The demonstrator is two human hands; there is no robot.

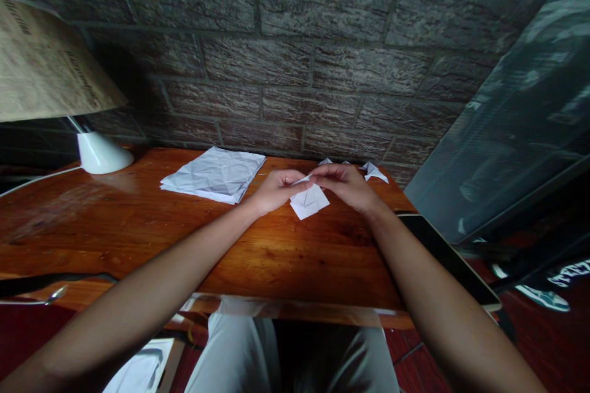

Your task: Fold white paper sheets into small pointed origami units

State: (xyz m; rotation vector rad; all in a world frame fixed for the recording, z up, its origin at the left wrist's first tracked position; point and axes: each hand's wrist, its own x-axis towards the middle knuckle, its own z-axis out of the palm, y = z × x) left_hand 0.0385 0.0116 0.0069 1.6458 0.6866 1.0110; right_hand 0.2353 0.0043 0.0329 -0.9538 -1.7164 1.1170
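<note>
A small folded piece of white paper [310, 201] is held just over the wooden table, roughly square with crease lines across it. My left hand [278, 189] grips its upper left edge, thumb on top. The fingers of my right hand [345, 183] pinch its upper right corner. Beyond my right hand, by the wall, lies a folded white paper piece [375, 172], with more white paper tips partly hidden behind the hand. To the left of my left hand rests a stack of creased white paper sheets [214, 173].
A lamp with a white base [102, 152] stands on the table [83, 221] at the left, its cord trailing off. At the right edge sits a dark flat panel with a pale rim [442, 255]. A brick wall [322, 73] closes the back. Another person's shoe [544, 298] shows at right.
</note>
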